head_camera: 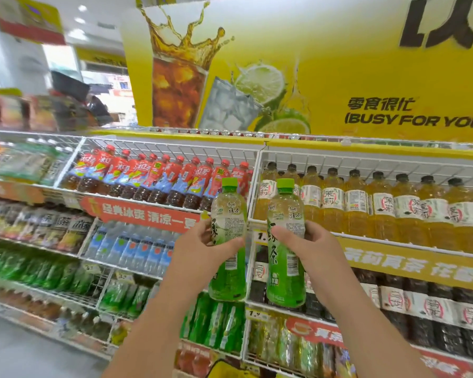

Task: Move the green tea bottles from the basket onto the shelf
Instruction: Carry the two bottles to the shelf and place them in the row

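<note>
I hold two green tea bottles upright in front of the drinks shelf. My left hand (202, 246) grips the left green tea bottle (228, 214) around its middle. My right hand (309, 245) grips the right green tea bottle (285, 274) the same way. Both bottles have green caps and green labels and stand side by side at the level of the second shelf. A yellow edge of the basket (224, 371) shows at the bottom, between my forearms. Green bottles (216, 323) stand in a lower shelf compartment just under the held ones.
White wire shelving (254, 186) holds red-capped tea bottles (161, 175) at upper left and yellow jasmine tea bottles (380, 205) at upper right. Dark tea bottles (421, 304) fill the right middle shelf, water bottles (137, 249) the left. A yellow poster (339, 64) hangs above. The aisle floor (17, 350) lies lower left.
</note>
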`<state>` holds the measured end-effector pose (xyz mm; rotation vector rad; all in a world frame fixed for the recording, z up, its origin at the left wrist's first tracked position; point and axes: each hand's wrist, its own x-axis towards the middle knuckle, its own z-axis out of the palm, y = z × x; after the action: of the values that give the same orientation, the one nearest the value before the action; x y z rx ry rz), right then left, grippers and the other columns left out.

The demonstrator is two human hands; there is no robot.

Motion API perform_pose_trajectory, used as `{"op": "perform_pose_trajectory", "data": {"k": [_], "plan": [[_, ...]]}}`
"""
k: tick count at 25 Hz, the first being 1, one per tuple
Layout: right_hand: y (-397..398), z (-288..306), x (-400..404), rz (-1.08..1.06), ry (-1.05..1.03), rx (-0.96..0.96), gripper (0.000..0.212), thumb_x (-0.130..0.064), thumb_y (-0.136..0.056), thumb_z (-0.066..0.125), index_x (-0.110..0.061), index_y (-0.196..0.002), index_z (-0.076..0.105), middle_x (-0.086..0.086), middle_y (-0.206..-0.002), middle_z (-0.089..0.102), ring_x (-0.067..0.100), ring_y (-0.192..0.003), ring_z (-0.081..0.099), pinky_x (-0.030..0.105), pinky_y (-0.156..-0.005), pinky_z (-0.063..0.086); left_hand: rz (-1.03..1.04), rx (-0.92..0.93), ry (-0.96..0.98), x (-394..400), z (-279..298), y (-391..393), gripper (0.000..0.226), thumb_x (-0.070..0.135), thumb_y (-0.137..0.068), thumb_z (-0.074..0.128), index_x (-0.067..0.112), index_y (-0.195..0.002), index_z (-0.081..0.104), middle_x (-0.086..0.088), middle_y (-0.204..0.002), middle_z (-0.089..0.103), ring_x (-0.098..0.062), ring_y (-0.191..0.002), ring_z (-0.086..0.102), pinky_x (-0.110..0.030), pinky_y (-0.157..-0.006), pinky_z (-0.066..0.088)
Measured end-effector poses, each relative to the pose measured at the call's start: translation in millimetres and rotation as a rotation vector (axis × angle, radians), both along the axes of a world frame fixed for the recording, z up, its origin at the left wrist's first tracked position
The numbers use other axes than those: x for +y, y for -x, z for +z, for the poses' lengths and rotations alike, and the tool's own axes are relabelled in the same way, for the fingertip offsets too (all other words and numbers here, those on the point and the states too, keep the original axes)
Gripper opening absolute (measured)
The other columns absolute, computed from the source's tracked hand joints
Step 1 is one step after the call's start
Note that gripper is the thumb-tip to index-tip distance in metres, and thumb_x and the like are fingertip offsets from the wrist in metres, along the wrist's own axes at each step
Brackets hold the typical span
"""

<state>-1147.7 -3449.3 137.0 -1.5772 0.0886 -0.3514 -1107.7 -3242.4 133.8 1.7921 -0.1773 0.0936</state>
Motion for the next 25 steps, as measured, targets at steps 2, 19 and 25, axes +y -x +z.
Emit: {"op": "perform_pose_trajectory", "data": {"k": [2,19,25], "plan": [[-7.4,2.5,21.0,0.059,0.001,0.003,0.039,-0.047,-0.076,0.085,-0.031,-0.11,0.073,-0.013,-0.099,0.078,0.009,-0.086,0.076,0.037,-0.077,0.06,0.053,-0.003,0.01,23.3,1.3,3.8,0.062,0.044,-0.073,0.087,0.038,-0.126,0.055,0.017,-0.114,0.067,0.013,-0.094,0.063,-0.013,-0.071,0.053],[-76.2,2.3,400.1,0.407,-0.023,-0.006,0.022,-0.029,-0.081,0.084,-0.026,-0.101,0.077,-0.007,-0.092,0.08,0.014,-0.083,0.076,0.033,-0.071,0.055,0.465,-0.034,-0.018,407.5,-3.2,10.7,0.085,0.051,-0.07,0.086,0.029,-0.144,0.05,0.013,-0.131,0.061,-0.005,-0.114,0.057,-0.031,-0.09,0.054],[-100.8,6.4,551.1,0.467,-0.046,0.041,0.025,-0.033,-0.081,0.084,-0.025,-0.103,0.077,-0.009,-0.092,0.08,0.008,-0.08,0.075,0.031,-0.072,0.054,0.518,0.01,0.029,549.6,1.8,-2.8,0.045,0.042,-0.072,0.088,0.05,-0.102,0.056,0.024,-0.101,0.067,0.008,-0.091,0.062,-0.029,-0.078,0.055]]}}
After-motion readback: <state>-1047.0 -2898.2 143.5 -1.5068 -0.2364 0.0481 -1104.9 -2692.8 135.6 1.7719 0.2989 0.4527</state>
